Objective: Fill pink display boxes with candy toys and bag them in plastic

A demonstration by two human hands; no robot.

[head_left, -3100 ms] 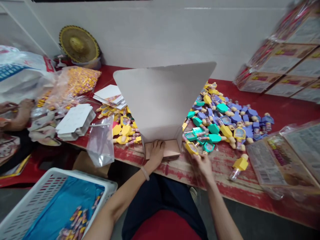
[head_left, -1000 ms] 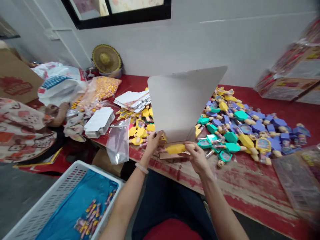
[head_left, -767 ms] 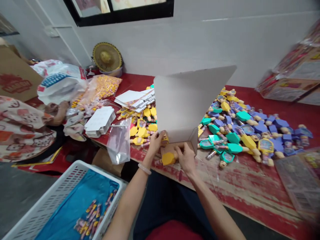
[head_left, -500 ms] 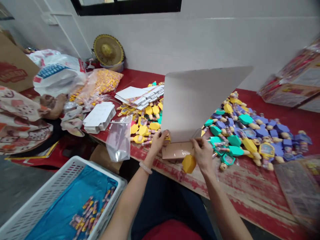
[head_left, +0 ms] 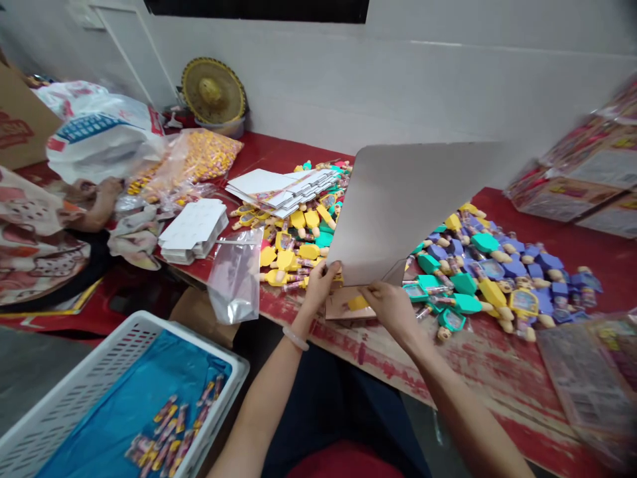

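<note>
unlike half a second ago, the yellow toy [head_left: 357, 303] no longer hangs before the box [head_left: 393, 219]; it is over the brown base, between our hands. we grip it, blurred, with the right hand [head_left: 391, 307] and pinch the box's left edge with the left hand [head_left: 321, 283]. red print on the carton [head_left: 30, 119] is cropped.

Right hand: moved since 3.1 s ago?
Yes, leftward: the right hand was just beside the frontmost teal toy; now it's farther left of it, at the box.
</note>
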